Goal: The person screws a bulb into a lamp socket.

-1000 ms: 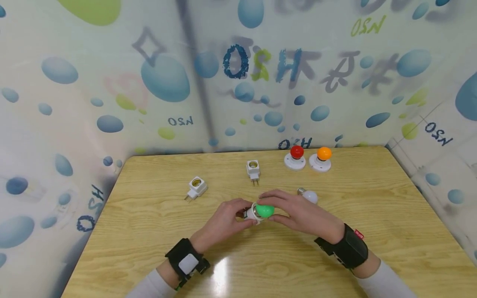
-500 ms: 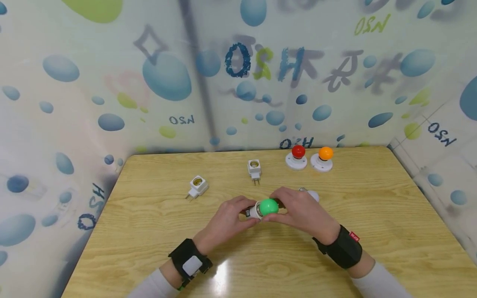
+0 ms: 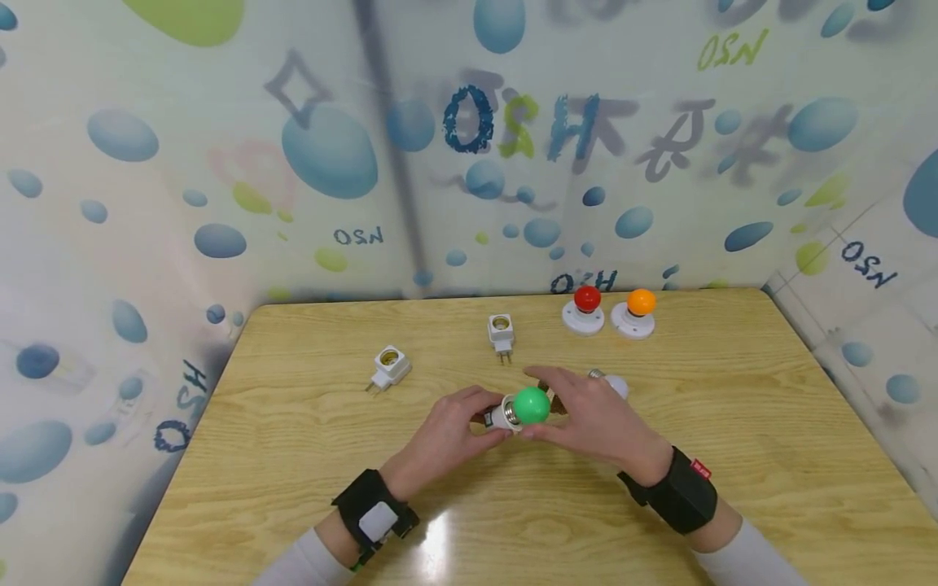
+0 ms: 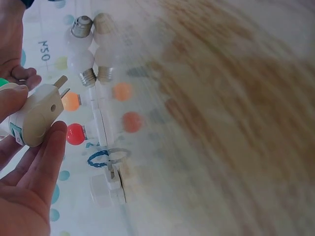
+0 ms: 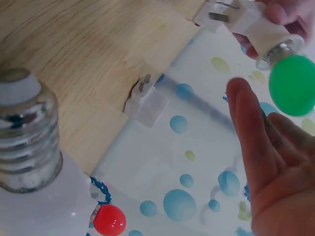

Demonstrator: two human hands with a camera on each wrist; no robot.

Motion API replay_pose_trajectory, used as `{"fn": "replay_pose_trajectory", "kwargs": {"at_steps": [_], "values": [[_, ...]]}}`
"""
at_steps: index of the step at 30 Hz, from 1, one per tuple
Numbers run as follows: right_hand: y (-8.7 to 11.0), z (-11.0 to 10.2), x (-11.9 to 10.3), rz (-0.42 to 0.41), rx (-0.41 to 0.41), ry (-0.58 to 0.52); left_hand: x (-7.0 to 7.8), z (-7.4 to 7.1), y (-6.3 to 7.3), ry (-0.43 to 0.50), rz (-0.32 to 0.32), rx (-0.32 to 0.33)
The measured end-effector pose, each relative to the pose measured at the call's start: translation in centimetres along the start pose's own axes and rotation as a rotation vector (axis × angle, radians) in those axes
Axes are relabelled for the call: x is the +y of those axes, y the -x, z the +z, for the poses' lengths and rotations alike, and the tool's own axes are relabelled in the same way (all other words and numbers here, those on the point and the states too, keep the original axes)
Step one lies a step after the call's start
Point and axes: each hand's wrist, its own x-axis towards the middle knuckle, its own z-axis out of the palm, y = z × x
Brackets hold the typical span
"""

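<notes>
My left hand (image 3: pixel 443 431) grips a white plug-in lamp socket (image 3: pixel 497 418) by its body, its two prongs (image 4: pixel 61 86) showing in the left wrist view. A green bulb (image 3: pixel 531 405) sits in the socket's mouth, with part of its metal screw thread (image 5: pixel 283 50) still visible. Around the bulb, my right hand (image 3: pixel 597 419) has its fingers spread. In the right wrist view its straight fingers (image 5: pixel 251 128) stand apart from the green globe. The right thumb lies close under the bulb in the head view.
Two more plug-in sockets, one at left (image 3: pixel 391 366) and one farther back (image 3: pixel 501 334), lie on the wooden table (image 3: pixel 293 456). Behind them stand a red bulb (image 3: pixel 587 299) and an orange bulb (image 3: pixel 641 302) in round white bases. A white bulb (image 3: pixel 617 385) lies beyond my right hand.
My right fingers have come off the top of the green bulb and opened out to its right. More of the green globe shows. The left hand keeps its grip on the socket.
</notes>
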Motion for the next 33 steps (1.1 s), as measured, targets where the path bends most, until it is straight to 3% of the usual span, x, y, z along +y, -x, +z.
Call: {"fn": "replay_pose_trajectory", "kwargs": {"at_steps": [3, 7, 13, 22, 33], "values": [[0.2, -0.6, 0.3, -0.006, -0.069, -0.116, 0.0, -0.1, 0.0, 0.004, -0.021, -0.008], [0.3, -1.1, 0.7, -0.137, -0.130, -0.151, -0.2, -0.3, 0.1, 0.011, -0.035, -0.014], [0.1, -1.0, 0.8, -0.254, -0.116, -0.160, -0.4, -0.4, 0.1, -0.004, -0.026, -0.021], [-0.1, -0.7, 0.4, -0.200, -0.044, -0.130, -0.2, -0.4, 0.1, -0.028, -0.005, -0.004], [-0.2, 0.0, 0.0, -0.141, 0.089, 0.079, 0.0, 0.1, 0.2, -0.071, 0.071, 0.041]]}}
